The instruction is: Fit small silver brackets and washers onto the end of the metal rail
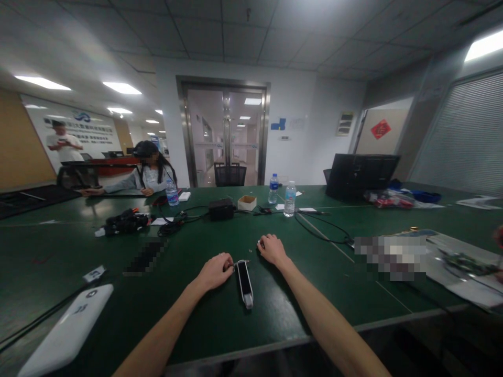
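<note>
On the green table between my hands lies a long, narrow device [245,283] with a white rim and a dark face. A thin bar crosses its far end. My left hand [215,270] rests beside that end with its fingers curled together. A small metallic bit shows at its fingertips, too small to name. Farther forward and to the right, my right hand [272,248] is closed, fingertips down near the table. Something small and pale shows at its fingertips, and I cannot make out what it is. A tiny ring-like piece [250,251] lies on the table between the hands.
Ahead stand two water bottles [290,200], an open small box [247,202] and a black adapter [221,209] with cables. A white panel [70,327] lies at the left. A monitor [359,175] stands back right. Another person wearing a headset [145,149] sits across the table.
</note>
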`<state>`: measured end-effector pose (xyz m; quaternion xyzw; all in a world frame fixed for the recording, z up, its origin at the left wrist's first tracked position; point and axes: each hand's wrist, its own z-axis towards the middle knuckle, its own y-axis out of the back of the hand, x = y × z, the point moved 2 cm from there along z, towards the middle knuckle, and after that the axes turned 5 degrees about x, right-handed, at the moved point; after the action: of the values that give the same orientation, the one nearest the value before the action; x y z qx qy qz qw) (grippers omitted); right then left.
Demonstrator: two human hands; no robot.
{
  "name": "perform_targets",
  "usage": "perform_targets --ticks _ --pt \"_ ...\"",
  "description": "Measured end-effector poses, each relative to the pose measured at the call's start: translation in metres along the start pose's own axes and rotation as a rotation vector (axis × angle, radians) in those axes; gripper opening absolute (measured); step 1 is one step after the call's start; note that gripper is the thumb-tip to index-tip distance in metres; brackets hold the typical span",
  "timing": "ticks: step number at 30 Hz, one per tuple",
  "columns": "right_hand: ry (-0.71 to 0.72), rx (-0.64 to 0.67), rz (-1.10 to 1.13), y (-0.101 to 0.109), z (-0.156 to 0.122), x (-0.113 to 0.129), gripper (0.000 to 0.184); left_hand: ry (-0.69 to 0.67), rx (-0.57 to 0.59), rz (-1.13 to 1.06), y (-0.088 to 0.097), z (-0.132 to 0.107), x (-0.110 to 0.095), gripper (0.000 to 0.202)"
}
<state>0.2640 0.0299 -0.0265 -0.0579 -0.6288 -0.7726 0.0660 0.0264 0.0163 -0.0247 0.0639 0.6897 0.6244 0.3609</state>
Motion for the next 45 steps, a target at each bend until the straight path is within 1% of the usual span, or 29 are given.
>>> perform_targets --ticks 5,9,13,17,21,25,31,37,40,45 --pt "-0.039 -0.027 0.005 -0.001 0.005 0.003 0.025 -0.022 0.009 -0.008 0.000 0.000 -0.001 0.018" --pt "-0.021 -0.063 0.023 0.006 0.006 0.010 0.025 -0.025 0.001 -0.001 0.002 -0.002 -0.004 0.015" --pt "0.056 -0.059 0.048 0.021 0.000 0.020 0.023 -0.006 -0.007 0.009 0.005 -0.004 -0.007 0.012" --pt "0.173 0.024 0.067 0.029 -0.016 0.032 0.016 0.019 -0.028 0.021 0.009 -0.005 -0.007 0.011" --pt "0.233 0.104 0.071 0.028 -0.030 0.042 0.012 0.039 -0.045 0.024 0.009 -0.004 -0.004 0.010" --pt "0.263 0.139 0.073 0.024 -0.033 0.048 0.012 0.044 -0.048 0.025 0.009 -0.002 -0.002 0.011" --pt "0.255 0.151 0.084 0.021 -0.031 0.047 0.019 0.039 -0.029 0.034 0.010 -0.002 -0.003 0.014" --pt "0.243 0.155 0.101 0.017 -0.030 0.047 0.025 0.026 -0.035 0.053 0.011 -0.002 -0.005 0.013" --pt "0.270 0.170 0.110 0.016 -0.030 0.049 0.024 0.023 -0.039 0.059 0.010 -0.002 -0.005 0.013" --pt "0.312 0.195 0.140 0.016 -0.029 0.045 0.016 0.005 -0.059 0.072 0.010 -0.003 -0.006 0.011"
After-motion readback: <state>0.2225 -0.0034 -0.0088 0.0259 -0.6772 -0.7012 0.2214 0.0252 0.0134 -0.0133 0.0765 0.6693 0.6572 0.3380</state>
